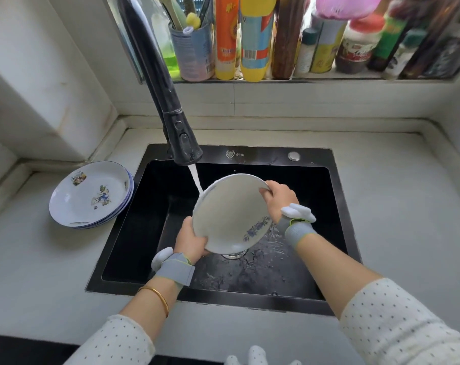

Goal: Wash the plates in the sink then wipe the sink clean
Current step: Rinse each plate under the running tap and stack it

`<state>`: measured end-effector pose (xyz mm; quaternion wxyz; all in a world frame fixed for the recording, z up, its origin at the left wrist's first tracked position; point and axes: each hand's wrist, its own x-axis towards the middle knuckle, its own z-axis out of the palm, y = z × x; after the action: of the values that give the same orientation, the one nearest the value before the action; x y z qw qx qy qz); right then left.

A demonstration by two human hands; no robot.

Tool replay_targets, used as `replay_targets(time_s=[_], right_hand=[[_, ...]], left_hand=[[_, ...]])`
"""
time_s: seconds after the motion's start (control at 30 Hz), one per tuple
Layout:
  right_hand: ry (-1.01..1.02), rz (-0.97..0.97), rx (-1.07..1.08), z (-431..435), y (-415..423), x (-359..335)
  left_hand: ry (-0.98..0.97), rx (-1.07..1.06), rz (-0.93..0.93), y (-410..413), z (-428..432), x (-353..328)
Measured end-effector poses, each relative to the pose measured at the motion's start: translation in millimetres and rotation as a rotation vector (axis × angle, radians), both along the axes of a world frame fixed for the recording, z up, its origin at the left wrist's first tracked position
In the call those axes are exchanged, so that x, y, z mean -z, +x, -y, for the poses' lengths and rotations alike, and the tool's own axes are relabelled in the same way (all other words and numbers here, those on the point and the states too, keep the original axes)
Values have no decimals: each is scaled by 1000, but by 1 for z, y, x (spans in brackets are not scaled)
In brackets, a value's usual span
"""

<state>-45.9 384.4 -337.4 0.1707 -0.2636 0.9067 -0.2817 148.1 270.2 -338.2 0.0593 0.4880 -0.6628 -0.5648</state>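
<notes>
So this is the rinsing part of the washing step. One white plate (229, 214) with a blue flower print on its lower right rim is held tilted over the middle of the black sink (265, 155), face toward the camera. The left hand (190, 241) is curled round the plate's lower left edge and the right hand (277, 198) grips the upper right rim, fingers hooked over the top. Neither of the hands has anything else in it.

The faucet (176, 127) comes down from the upper left of the frame and its water stream (196, 177) lands on the plate's upper left edge, so I'd say the rim is getting more water than the face. Water is running off around the drain (234, 256) right below the plate.

On the counter (395, 196) left of the sink there's a stack of plates (89, 194) with little picture prints, right at the sink's edge. Can't tell if those are washed or waiting, but my guess is washed since they're out of the basin.

Next move, I reckon: turn the plate so the stream runs across the whole face, then set it on the stack. Wet glaze is slippery, so two hands make sense. Wiping the sink hasn't begun, and I see no cloth in the basin
</notes>
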Motion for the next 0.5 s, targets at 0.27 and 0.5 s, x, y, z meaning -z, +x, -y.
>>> replay_targets(time_s=[0.27, 0.5], right_hand=[[396, 252, 158, -45, -24, 2], [-99, 738, 403, -85, -35, -1]], left_hand=[[511, -111, -108, -34, -42, -7], [624, -110, -180, -71, -56, -20]])
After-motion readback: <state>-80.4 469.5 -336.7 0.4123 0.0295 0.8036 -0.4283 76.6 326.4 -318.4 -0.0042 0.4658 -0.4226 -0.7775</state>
